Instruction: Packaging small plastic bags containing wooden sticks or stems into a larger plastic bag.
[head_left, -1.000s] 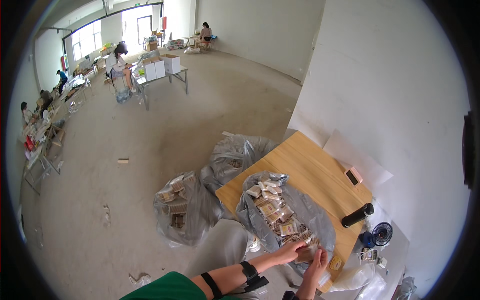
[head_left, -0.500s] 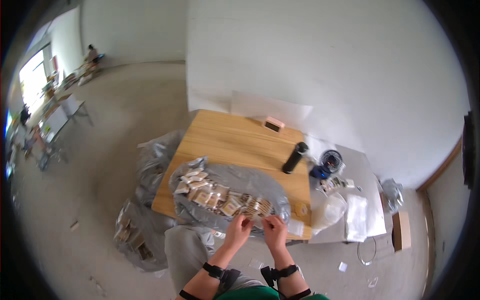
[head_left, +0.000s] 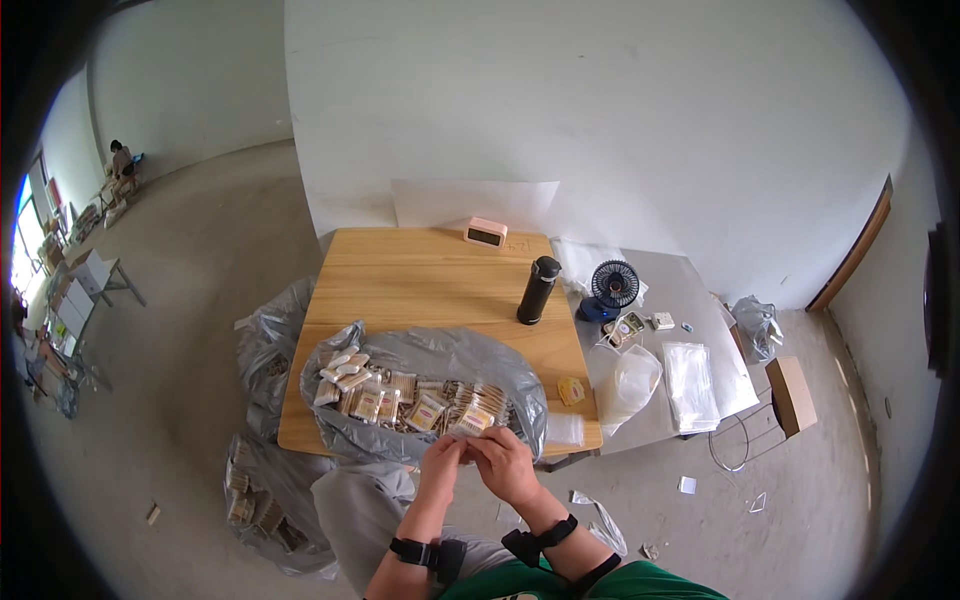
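Note:
My left hand (head_left: 440, 466) and my right hand (head_left: 505, 464) meet at the near edge of a grey plastic bag (head_left: 440, 350) lying open on the table. Their fingers pinch the near end of a small clear packet of what look like cotton swabs (head_left: 473, 419), with a yellow label facing up. The fingertips partly cover it. Inside the grey bag lie several similar labelled packets (head_left: 368, 404) and many loose wooden-stick swabs (head_left: 485, 393).
On the wooden table (head_left: 420, 275) stand a black bottle (head_left: 539, 290), a pink clock (head_left: 486, 233), yellow labels (head_left: 570, 391) and clear bags (head_left: 565, 429). The side table holds a fan (head_left: 615, 285) and plastic sleeves (head_left: 690, 385). Another filled bag (head_left: 280, 500) lies at lower left. A person (head_left: 121, 160) sits far off.
My hands have come together, the right one moving in toward the left. A labelled packet now shows at my fingertips, where a clear bag was before. The view has shifted.

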